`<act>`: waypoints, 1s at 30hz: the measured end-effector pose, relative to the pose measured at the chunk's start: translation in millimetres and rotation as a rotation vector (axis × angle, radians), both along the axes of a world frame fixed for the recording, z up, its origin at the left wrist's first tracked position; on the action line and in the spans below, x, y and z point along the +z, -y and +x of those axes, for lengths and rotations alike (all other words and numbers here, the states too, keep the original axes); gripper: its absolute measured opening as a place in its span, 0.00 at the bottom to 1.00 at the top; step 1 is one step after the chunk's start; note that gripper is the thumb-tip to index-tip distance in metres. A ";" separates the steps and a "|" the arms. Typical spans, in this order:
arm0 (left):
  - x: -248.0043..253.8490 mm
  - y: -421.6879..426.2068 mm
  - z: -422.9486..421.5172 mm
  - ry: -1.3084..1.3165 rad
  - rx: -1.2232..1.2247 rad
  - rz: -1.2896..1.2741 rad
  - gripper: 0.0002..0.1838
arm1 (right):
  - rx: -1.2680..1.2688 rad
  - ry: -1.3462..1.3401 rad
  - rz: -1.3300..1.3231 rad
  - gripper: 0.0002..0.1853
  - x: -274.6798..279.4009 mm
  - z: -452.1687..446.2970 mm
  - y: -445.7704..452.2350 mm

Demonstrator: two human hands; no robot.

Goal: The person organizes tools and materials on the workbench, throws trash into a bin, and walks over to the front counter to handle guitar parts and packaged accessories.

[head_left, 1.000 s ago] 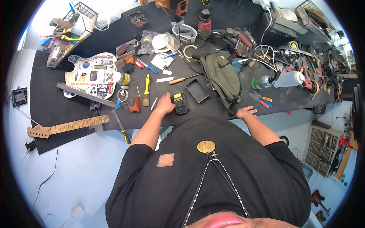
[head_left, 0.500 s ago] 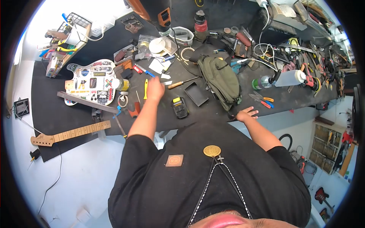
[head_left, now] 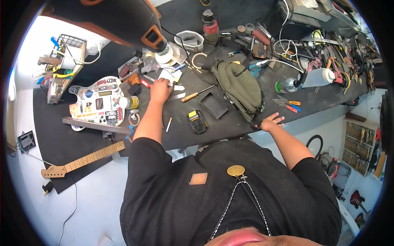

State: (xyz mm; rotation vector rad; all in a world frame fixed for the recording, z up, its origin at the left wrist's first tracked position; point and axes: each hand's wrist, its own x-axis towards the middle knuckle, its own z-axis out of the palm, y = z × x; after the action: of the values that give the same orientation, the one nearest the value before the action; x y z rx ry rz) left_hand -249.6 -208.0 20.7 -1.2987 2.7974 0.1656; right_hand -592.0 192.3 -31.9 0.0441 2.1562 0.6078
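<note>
Over the pale paper [head_left: 171, 76] my left hand [head_left: 161, 88] bends its fingers down; their tips, and whatever is in them, are hidden. A red-ended marker [head_left: 145, 83] lies just left of that hand, and a wooden-handled blade [head_left: 189, 97] lies to its right. My right hand [head_left: 271, 122] rests on the bench's front edge with its fingers spread, beside the lower end of the green bag [head_left: 238, 85]. Between my hands are a black-and-yellow tool battery [head_left: 197, 121] and a black open tray [head_left: 213, 105]. A cigarette-like stick [head_left: 168, 124] lies near my left forearm.
A large orange-and-black power tool [head_left: 119, 20] hangs close above the left side. A sticker-covered guitar body [head_left: 98, 100] and a guitar neck [head_left: 88, 159] lie at left. Pliers [head_left: 289, 104], a clear bottle [head_left: 319, 78] and piled tools [head_left: 342, 57] occupy the right.
My left hand has moved farther onto the bench, over the paper; the blue marker by its fingers no longer shows. My right hand stays at the edge. The view has shifted slightly.
</note>
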 end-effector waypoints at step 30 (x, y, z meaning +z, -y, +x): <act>50.9 8.1 5.0 -0.514 0.139 -0.047 0.08 | 0.136 0.233 -0.085 0.75 7.2 -7.0 -3.6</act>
State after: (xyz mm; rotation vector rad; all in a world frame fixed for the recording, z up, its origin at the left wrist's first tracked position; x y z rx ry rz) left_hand -244.6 -216.1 71.6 -1.6675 3.1278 0.5103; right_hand -599.0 195.9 -24.6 -0.2106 1.9662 0.5687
